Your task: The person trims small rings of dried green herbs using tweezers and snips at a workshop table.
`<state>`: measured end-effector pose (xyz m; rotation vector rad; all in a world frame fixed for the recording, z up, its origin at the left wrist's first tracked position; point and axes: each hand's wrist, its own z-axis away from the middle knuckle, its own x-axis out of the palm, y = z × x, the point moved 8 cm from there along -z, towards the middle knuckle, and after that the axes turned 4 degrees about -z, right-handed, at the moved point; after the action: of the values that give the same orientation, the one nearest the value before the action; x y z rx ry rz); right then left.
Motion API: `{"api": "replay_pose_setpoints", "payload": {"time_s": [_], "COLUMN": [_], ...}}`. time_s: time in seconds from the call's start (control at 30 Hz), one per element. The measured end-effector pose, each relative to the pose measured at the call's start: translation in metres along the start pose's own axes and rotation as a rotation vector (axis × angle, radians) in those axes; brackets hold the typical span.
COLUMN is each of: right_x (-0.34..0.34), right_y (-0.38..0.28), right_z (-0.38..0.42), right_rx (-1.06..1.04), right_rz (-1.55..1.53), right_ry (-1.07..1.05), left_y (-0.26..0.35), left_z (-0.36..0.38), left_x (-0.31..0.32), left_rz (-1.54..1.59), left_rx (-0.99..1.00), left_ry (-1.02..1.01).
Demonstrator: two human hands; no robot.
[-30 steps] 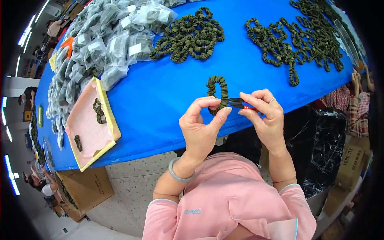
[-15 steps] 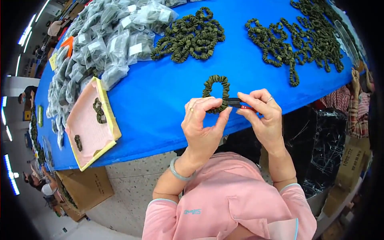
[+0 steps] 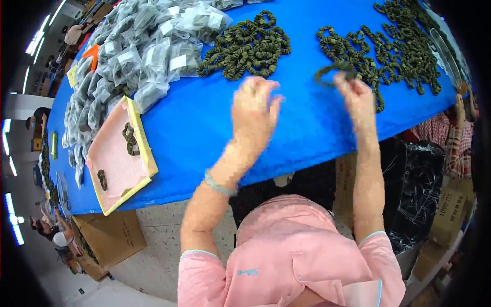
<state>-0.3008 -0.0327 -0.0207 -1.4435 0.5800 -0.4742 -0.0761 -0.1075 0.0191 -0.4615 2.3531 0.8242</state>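
Observation:
My right hand [image 3: 357, 97] is blurred over the right side of the table. Its fingers pinch a dark green scrunchie [image 3: 323, 77], whose loop sticks out to the left, close to a spread of more scrunchies [image 3: 353, 48]. I cannot make out whether the small black snips are still in that hand. My left hand [image 3: 255, 105], also smeared, hangs just below a heap of dark green scrunchies [image 3: 248, 46]. Its thumb and fingers are apart, and nothing shows between them.
Clear bags [image 3: 148, 59] with pale labels cover the table's left. A yellow-rimmed tray [image 3: 146, 148] lined in pink holds a few scrunchies. A cardboard box [image 3: 110, 238] stands below the blue table [image 3: 296, 138]. Another person's checked sleeve [image 3: 458, 148] shows at right.
Both hands have moved apart and farther over the table. The left has let go of the scrunchie it held; the right now has a scrunchie, and the snips no longer show clearly.

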Motion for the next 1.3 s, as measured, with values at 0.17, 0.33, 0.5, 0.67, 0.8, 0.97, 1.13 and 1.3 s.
{"api": "replay_pose_setpoints", "payload": {"time_s": [0.17,0.33,0.5,0.67,0.8,0.97,1.13,1.3], "right_x": [-0.03,0.001,0.023,0.062,0.062,0.06,0.052,0.039], "right_y": [-0.021,-0.027,-0.034,-0.045,-0.04,-0.034,-0.041,-0.05], "right_z": [-0.003,0.028,0.041,0.054,0.057,0.062,0.071,0.082], "right_rx": [-0.285,-0.28,-0.314,-0.269,-0.333,-0.309,-0.254,-0.47], "right_rz": [0.158,0.183,0.045,0.123,0.118,0.095,-0.012,0.153], "right_ry": [0.175,0.031,-0.103,-0.384,-0.397,-0.395,-0.263,-0.168], "left_y": [-0.033,-0.054,-0.032,0.009,0.014,0.02,0.019,0.016], "left_z": [-0.041,-0.058,-0.029,0.028,0.045,0.058,0.07,0.07], "left_x": [0.018,0.031,0.005,0.017,0.013,0.013,0.018,0.018], "left_rz": [-0.154,-0.042,0.903,1.218,1.329,1.388,1.549,1.63], "left_rx": [0.023,-0.035,-0.571,-0.711,-0.828,-0.858,-0.923,-0.992], "left_ry": [0.06,0.065,-0.045,-0.395,-0.363,-0.356,-0.279,-0.202]}}
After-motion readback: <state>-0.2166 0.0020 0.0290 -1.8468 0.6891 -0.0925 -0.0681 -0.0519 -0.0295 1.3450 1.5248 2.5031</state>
